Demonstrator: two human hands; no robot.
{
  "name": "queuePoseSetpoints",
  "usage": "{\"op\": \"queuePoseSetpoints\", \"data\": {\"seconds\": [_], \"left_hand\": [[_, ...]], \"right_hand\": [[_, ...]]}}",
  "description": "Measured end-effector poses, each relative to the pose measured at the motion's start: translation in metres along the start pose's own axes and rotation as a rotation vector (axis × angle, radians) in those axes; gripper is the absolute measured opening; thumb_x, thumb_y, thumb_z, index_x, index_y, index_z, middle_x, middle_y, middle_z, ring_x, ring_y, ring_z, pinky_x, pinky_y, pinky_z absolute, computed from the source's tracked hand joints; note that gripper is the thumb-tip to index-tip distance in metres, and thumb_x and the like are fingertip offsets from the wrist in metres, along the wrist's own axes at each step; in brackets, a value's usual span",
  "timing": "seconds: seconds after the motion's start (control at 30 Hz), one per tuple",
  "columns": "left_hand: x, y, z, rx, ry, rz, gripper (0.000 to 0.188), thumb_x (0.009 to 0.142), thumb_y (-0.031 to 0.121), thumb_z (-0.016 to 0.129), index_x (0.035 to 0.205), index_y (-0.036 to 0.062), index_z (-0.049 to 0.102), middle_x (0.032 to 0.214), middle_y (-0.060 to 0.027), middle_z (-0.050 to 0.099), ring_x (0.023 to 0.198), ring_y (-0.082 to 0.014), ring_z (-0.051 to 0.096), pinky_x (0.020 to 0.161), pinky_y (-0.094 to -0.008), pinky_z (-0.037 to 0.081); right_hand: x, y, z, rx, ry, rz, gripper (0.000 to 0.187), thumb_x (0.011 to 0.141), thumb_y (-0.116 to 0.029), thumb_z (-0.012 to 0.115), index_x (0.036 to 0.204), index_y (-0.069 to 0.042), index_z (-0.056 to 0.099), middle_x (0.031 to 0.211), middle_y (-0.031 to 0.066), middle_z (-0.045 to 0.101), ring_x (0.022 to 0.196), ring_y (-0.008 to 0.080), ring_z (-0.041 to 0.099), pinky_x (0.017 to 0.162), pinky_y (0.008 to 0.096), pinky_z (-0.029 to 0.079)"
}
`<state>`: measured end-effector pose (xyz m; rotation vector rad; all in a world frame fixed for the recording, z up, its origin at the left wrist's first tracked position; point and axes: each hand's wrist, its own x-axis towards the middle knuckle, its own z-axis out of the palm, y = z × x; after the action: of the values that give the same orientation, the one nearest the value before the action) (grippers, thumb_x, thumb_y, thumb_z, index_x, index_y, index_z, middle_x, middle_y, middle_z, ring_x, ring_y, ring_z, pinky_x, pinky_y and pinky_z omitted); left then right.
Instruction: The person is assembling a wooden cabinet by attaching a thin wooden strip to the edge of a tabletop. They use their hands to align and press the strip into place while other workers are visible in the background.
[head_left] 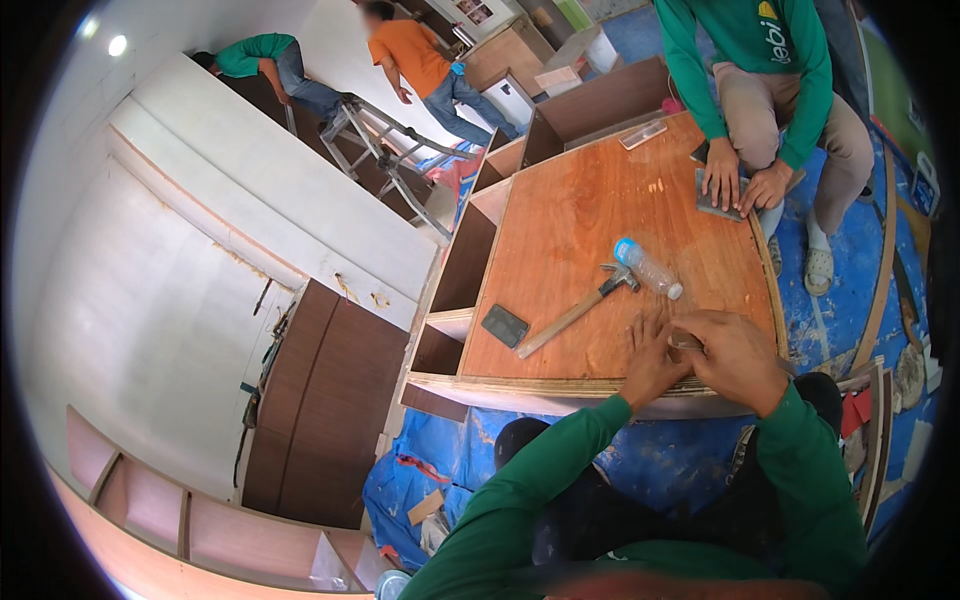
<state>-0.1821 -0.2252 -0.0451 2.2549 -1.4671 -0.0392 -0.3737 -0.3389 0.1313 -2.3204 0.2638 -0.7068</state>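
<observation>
Both my hands are close together over the near edge of a reddish-brown wooden board (570,215). My left hand (653,355) rests at the edge with its fingers stretched over the wood. Beside it, my right hand (738,358) is closed, thumb and fingers curled round a small brownish piece (685,341) that I cannot make out. A clear plastic bottle (650,270) with a blue cap end lies just beyond my hands. Left of it lies a hammer (565,322) with a wooden handle. Further left is a dark phone (505,326).
Across the board a person in green presses both hands on a grey flat piece (718,195). A clear packet (643,134) lies at the far edge. Open compartments (466,262) line the left side. Blue sheeting (650,460) covers the floor. Two people work near a stepladder (385,150).
</observation>
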Motion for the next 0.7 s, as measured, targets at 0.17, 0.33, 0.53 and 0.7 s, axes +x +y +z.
{"op": "queuePoseSetpoints", "data": {"seconds": [0.17, 0.33, 0.53, 0.7], "left_hand": [[0.001, -0.015, 0.013, 0.102, -0.051, 0.027, 0.115, 0.084, 0.060, 0.092, 0.176, 0.0158, 0.039, 0.187, -0.0200, 0.018, 0.170, -0.0576, 0.009, 0.134, -0.0749, 0.006], [0.012, 0.001, -0.028, -0.040, -0.286, -0.084, 0.130, 0.081, 0.061, 0.093, 0.183, 0.0202, 0.024, 0.186, -0.0279, 0.014, 0.169, -0.0592, 0.006, 0.135, -0.0728, 0.003], [0.004, -0.023, -0.040, -0.007, -0.339, -0.130, 0.135, 0.078, 0.059, 0.096, 0.183, 0.0212, 0.020, 0.186, -0.0306, 0.010, 0.170, -0.0601, 0.001, 0.135, -0.0712, 0.001], [0.005, -0.036, -0.045, -0.036, -0.398, -0.137, 0.133, 0.077, 0.055, 0.097, 0.182, 0.0200, 0.023, 0.187, -0.0288, 0.009, 0.171, -0.0561, 0.001, 0.136, -0.0695, 0.001]], "right_hand": [[0.003, 0.000, 0.006, 0.008, -0.009, 0.012, 0.032, 0.091, -0.010, 0.076, 0.122, -0.003, 0.079, 0.119, 0.0192, 0.081, 0.105, 0.0429, 0.077, 0.092, 0.0513, 0.062], [-0.001, 0.003, -0.011, 0.031, 0.046, 0.053, 0.028, 0.093, -0.006, 0.075, 0.120, 0.000, 0.080, 0.114, 0.0240, 0.080, 0.102, 0.0460, 0.076, 0.091, 0.0490, 0.062], [-0.006, 0.009, -0.013, -0.018, 0.056, 0.027, 0.026, 0.094, -0.005, 0.075, 0.119, 0.003, 0.079, 0.113, 0.0236, 0.080, 0.102, 0.0454, 0.077, 0.091, 0.0487, 0.062], [-0.007, 0.009, -0.014, -0.002, 0.045, 0.064, 0.025, 0.094, -0.005, 0.073, 0.118, -0.001, 0.080, 0.111, 0.0219, 0.080, 0.101, 0.0457, 0.076, 0.089, 0.0520, 0.060]]}}
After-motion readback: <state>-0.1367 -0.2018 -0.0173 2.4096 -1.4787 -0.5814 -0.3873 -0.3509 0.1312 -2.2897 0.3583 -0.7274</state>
